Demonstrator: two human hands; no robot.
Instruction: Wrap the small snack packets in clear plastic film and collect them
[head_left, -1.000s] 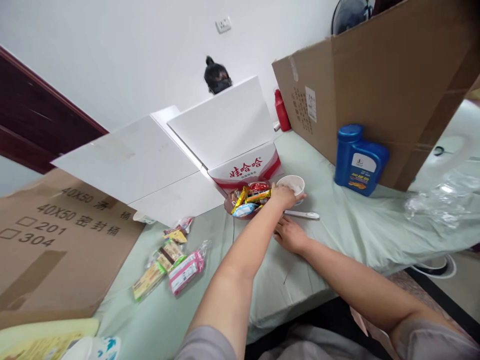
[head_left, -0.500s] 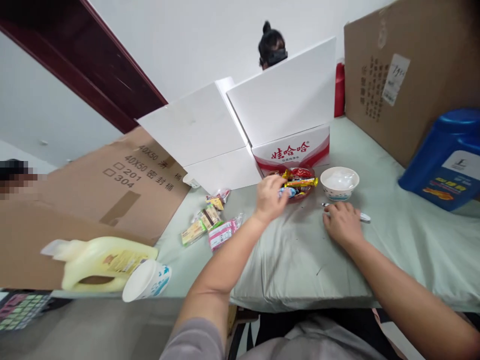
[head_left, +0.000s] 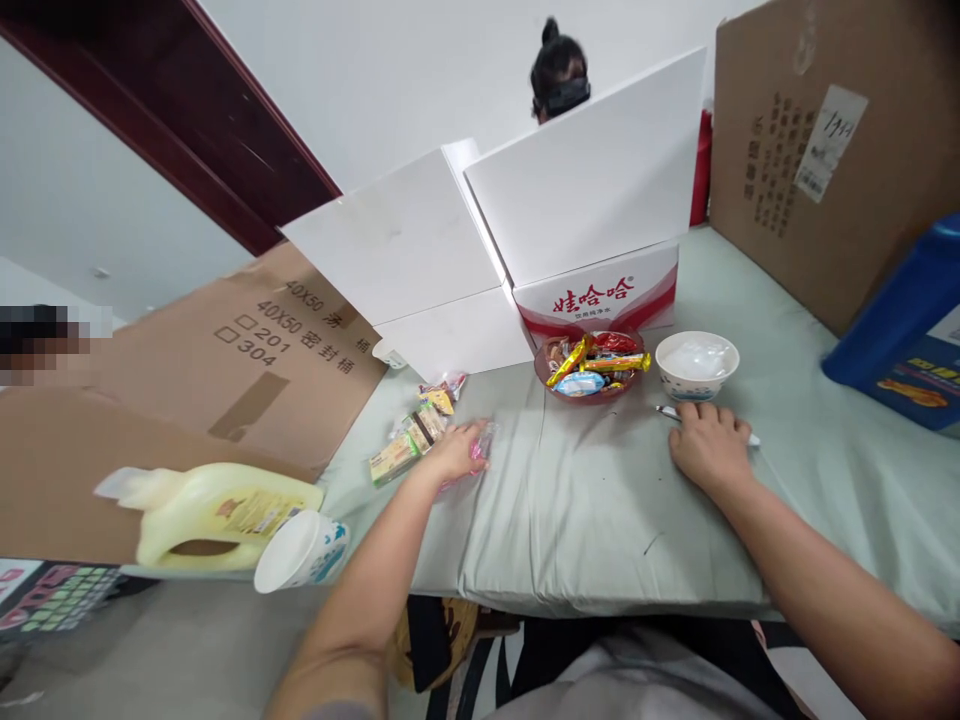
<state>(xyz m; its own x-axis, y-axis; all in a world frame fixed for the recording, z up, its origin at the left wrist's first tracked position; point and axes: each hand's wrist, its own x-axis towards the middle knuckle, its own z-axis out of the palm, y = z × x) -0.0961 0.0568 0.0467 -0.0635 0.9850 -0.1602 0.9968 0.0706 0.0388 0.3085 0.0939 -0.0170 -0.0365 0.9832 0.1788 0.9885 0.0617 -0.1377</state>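
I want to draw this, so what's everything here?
Round red bowl of wrapped sweets: one, mixed colours, table middle.
White ceramic bowl: one, right of it.
White pen: one, under right hand.
Flat snack packets: several, yellow-green, left.
Pink plastic packet: one, under left hand.
Yellow plastic jug: one, lying near left edge.
White paper cup: one, lying beside jug.
Blue plastic jug: one, far right.
White cardboard box: one, red print, behind bowls.
Brown cardboard sheets: two, left and back right.
Left hand: on pink packet.
Right hand: resting on pen.

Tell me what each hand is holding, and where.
Left hand covers one end of the pink snack packet; grip unclear. Right hand rests across the white pen.
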